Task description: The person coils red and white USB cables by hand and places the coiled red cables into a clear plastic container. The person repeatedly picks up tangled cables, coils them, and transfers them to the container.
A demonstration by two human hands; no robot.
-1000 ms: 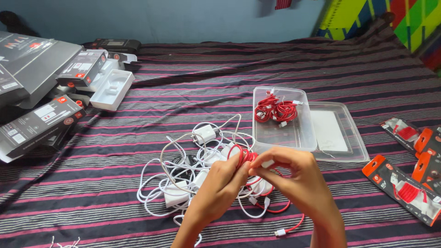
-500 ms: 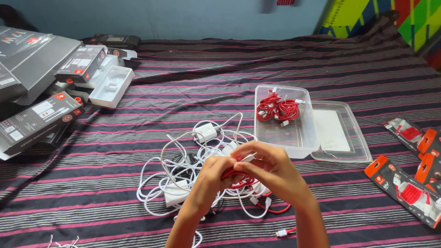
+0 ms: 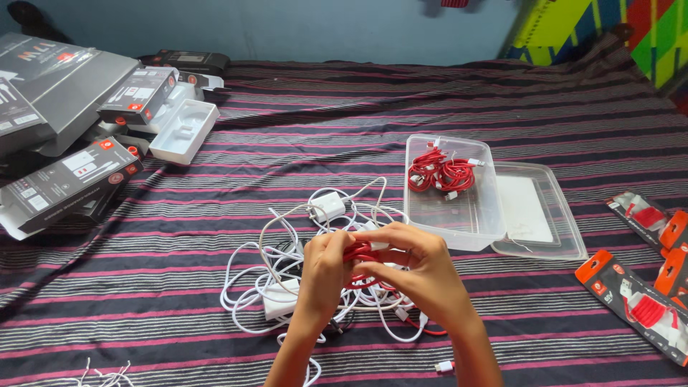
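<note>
Left hand and right hand both clench a coiled red cable, its long axis running left to right, held above a tangle of white cables and chargers. A clear container holding coiled red cables lies just beyond; grey boxes lie far left.

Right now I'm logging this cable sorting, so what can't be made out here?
- Head view: most of the red cable, covered by the left hand and right hand; each grip's finger placement unclear.
- Count of red cables in the clear container: tangled, too small.
- Orange packets: cut off by the right edge.
</note>
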